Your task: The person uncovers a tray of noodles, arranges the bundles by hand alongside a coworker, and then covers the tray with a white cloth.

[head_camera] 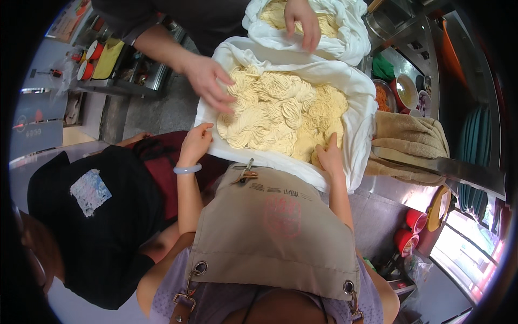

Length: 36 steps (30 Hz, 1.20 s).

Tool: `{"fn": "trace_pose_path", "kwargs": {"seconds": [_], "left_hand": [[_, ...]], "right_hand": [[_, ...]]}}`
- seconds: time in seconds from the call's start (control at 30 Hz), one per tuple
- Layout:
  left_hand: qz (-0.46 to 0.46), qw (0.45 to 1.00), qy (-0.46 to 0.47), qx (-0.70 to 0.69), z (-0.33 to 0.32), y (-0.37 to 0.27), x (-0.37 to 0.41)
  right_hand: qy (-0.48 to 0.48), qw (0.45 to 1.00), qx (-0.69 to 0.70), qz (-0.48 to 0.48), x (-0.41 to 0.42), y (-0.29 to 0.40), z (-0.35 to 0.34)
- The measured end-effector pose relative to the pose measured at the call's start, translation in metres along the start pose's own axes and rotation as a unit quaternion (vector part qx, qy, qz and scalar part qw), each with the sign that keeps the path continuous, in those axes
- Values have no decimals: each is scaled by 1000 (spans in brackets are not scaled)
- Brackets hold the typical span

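Observation:
In front of me is a white bin (pixel 204 109) lined with white cloth (pixel 358 89). Bundles of pale yellow noodles (pixel 279 109) fill it, coiled thickly at the left and looser at the right. My left hand (pixel 197 141), with a pale bangle (pixel 187 168) on its wrist, holds the bin's near left corner, fingers curled at the rim. Down at the near right corner, my right hand (pixel 332 158) touches the noodles, thumb and index finger apart; its other fingers are hidden. Across from me, another person's blurred hand (pixel 210 83) hovers over the bin's left side.
That person's other hand (pixel 302 24) is over a second cloth-lined bin (pixel 356 36) of noodles. A person in a black cap (pixel 101 194) is close at my left. A tan towel (pixel 408 135), a metal bar (pixel 441 166) and bowls of ingredients (pixel 404 93) are at the right.

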<state>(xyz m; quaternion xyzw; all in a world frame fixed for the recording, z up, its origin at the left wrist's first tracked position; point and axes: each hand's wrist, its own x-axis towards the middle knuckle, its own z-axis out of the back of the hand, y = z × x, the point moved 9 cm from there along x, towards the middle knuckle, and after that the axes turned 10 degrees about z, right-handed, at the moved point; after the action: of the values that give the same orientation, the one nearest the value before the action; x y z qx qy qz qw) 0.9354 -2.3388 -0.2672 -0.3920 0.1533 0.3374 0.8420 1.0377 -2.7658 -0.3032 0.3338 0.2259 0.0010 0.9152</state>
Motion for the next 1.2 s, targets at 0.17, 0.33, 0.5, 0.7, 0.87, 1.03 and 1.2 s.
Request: {"fn": "trace_pose_path", "kwargs": {"seconds": [0.17,0.33,0.5,0.7,0.87,1.03,1.2], "left_hand": [[4,1000,-6,-24,-5,2,-3],[-10,994,-37,-98,9,-5,1],[-29,918,-250,-306,64,70,44],[310,785,65,-532,-27,117,66],[229,696,174,-658,-83,125,97],[239,710,97,-655,-85,129,99],[213,749,57,-625,-71,143,81]], "right_hand": [[-15,998,47,30,-2,4,5],[-5,998,31,60,-16,14,16],[-47,986,98,127,-42,26,39],[-200,963,157,87,-84,21,87],[-310,932,178,63,-116,-5,110],[-365,905,215,38,-139,-27,106],[-474,838,267,33,-155,-70,110]]}}
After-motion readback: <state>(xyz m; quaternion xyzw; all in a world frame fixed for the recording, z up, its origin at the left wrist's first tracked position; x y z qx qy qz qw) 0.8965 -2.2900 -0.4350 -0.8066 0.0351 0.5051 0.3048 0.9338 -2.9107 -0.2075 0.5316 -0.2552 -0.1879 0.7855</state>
